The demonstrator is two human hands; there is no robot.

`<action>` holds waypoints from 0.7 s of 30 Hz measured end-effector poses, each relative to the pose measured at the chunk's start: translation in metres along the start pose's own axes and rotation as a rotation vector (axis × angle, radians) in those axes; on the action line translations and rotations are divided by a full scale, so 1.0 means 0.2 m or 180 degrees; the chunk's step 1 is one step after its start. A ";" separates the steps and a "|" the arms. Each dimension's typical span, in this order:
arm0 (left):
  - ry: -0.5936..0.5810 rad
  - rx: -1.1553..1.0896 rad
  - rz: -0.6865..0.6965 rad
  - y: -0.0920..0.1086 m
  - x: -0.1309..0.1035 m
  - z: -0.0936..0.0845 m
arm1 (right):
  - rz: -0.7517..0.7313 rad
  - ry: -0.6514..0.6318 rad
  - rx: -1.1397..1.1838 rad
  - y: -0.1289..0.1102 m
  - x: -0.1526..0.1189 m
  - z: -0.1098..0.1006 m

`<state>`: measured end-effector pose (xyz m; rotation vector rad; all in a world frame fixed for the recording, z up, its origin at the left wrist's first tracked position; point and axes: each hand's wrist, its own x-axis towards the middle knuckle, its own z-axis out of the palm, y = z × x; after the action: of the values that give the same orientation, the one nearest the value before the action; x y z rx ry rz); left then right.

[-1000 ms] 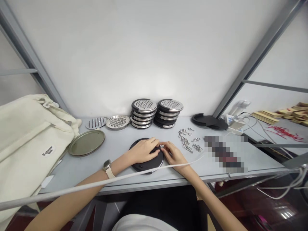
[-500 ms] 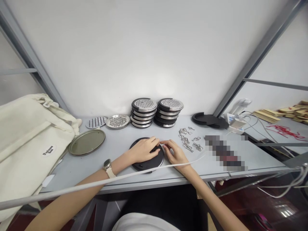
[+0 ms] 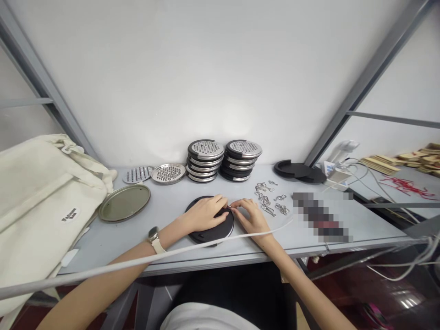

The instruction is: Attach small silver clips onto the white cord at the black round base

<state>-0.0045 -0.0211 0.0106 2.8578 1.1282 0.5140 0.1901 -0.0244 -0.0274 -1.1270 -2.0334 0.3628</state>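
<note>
In the head view a round black holder lies flat on the table before me. Across its top rests my left hand, fingers bent and gripping it near its right edge. My right hand is closed in a pinch at that same edge, fingertips almost touching the left ones. A tiny silvery metal piece shows between its thumb and forefinger; its exact shape is hidden. Small metal clips lie scattered just beyond my right hand. Behind the holder stand two stacks of round metal graters with black rims.
Loose grater discs and an olive-coloured round plate lie left, beside a cream canvas bag. Black holders rest at back right. A white cable crosses in front of my forearms. Grey frame posts border the table.
My right fingertips have closed in slightly on the holder's edge, nearer my left fingers. My left hand and the holder stay in place.
</note>
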 end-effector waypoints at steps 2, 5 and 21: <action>0.0001 0.0001 -0.0016 0.00 0.00 0.00 | 0.0025 0.0014 0.0103 0.01 0.00 0.01; -0.0005 0.0006 -0.0027 0.00 0.00 0.00 | 0.0084 0.0013 0.0272 0.03 0.01 0.03; -0.0025 0.0004 -0.0030 0.00 0.00 0.00 | 0.0099 -0.0388 0.0485 0.00 0.00 0.02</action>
<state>-0.0046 -0.0210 0.0103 2.8518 1.1405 0.5011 0.1865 -0.0236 -0.0305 -1.0661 -2.0563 0.6048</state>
